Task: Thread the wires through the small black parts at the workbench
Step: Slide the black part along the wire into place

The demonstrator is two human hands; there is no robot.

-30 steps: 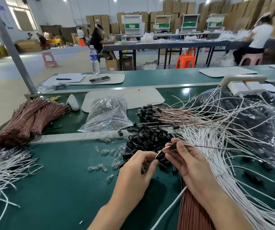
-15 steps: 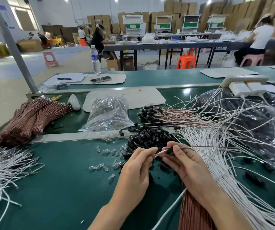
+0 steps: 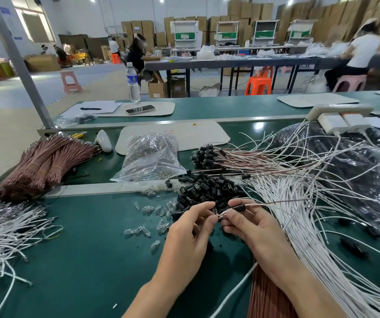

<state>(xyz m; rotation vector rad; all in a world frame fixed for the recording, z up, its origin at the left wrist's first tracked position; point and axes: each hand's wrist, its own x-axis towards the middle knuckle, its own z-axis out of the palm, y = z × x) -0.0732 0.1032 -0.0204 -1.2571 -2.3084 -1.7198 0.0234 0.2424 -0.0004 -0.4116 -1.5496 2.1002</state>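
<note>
The right hand (image 3: 251, 223) pinches a wire (image 3: 276, 203) wearing one black part (image 3: 239, 208); the left hand (image 3: 189, 228) seems to pinch its metal tip (image 3: 221, 215), steadying it. Spare black parts (image 3: 207, 187) lie heaped just beyond both hands, within easy reach.

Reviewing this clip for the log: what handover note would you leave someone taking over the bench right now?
The left hand pinches the metal tip of a brown wire.
The right hand holds that wire beside a small black part, which appears to be already on it.
A pile of loose black parts lies just beyond the hands.
Done: a bunch of threaded wires behind the pile.
Left: finish this one, then work through the brown bundle under the right forearm.
</note>
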